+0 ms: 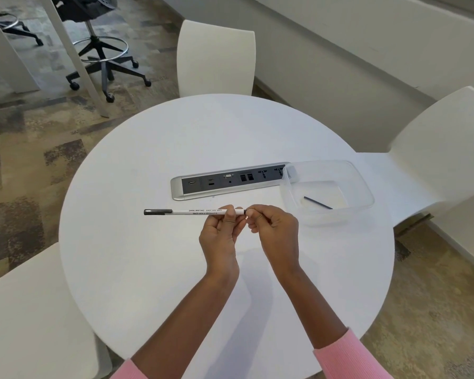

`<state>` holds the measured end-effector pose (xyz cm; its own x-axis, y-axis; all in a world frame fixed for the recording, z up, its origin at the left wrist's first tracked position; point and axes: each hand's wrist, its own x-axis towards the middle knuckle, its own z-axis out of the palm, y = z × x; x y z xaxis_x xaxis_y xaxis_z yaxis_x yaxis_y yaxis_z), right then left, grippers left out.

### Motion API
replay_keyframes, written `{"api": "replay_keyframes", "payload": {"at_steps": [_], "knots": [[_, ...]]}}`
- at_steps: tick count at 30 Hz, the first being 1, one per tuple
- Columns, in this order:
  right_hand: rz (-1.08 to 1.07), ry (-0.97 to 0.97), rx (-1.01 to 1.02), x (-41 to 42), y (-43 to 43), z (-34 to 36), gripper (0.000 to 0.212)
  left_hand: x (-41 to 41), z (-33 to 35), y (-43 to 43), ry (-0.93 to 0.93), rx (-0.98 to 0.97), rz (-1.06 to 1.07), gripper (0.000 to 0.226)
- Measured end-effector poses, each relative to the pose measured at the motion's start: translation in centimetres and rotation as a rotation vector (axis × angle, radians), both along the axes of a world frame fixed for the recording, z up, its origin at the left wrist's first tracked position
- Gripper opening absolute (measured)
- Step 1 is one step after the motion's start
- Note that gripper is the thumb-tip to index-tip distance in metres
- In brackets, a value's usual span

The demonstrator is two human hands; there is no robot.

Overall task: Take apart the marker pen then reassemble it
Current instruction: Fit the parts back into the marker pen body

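Note:
A slim white marker pen (200, 212) with a black cap (158, 212) at its left end is held level above the round white table (137, 269). My left hand (222, 233) grips the barrel near its right end. My right hand (274, 228) pinches the pen's dark right tip between thumb and fingertips. A thin dark stick-like part (318, 202) lies inside the clear plastic container (364, 187) to the right.
A grey power and data socket strip (230, 181) is set into the table just behind the pen. White chairs stand at the far side (216, 58), the right (435, 149) and the near left (30, 310). A black office stool (101, 53) is on the carpet at the back left.

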<state>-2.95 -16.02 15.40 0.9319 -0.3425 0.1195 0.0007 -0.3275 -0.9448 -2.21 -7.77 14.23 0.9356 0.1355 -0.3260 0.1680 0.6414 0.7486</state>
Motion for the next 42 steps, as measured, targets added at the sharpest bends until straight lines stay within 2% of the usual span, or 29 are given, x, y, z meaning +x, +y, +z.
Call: {"api": "replay_keyframes", "payload": {"at_steps": [9, 16, 19, 23, 25, 29, 33, 38, 42], "knots": [[0.038, 0.102, -0.033, 0.3, -0.1, 0.1, 0.019, -0.1, 0.0, 0.0, -0.044, 0.109, 0.024, 0.009], [0.051, 0.151, 0.072, 0.6, 0.1, -0.3, 0.037, 0.0, 0.2, -0.5, -0.085, 0.157, 0.014, 0.014], [0.086, 0.230, 0.184, 0.8, -0.1, -0.1, 0.041, 0.0, 0.2, -0.6, -0.107, 0.186, 0.009, 0.016], [0.133, 0.393, 0.478, 0.9, -0.5, 0.6, 0.049, 0.1, 0.2, -0.5, -0.131, 0.220, -0.005, 0.017], [0.171, 0.445, 0.546, 0.9, -0.8, 0.9, 0.051, 0.1, 0.3, -0.4, -0.143, 0.234, -0.016, 0.017], [0.182, 0.383, 0.353, 0.5, -1.2, 0.9, 0.051, 0.2, 0.6, -0.1, -0.164, 0.253, -0.034, 0.016], [0.127, 0.126, 0.153, -0.3, -1.3, 0.0, 0.020, 0.3, 0.6, 0.1, -0.149, 0.250, -0.028, 0.013], [0.090, -0.009, 0.008, -0.6, -1.5, -0.2, 0.026, 0.2, 0.6, 0.0, -0.132, 0.218, -0.032, 0.014], [0.082, -0.030, -0.052, -0.3, -1.2, -0.2, 0.016, 0.1, 0.5, -0.2, -0.118, 0.208, 0.005, 0.015]]}}
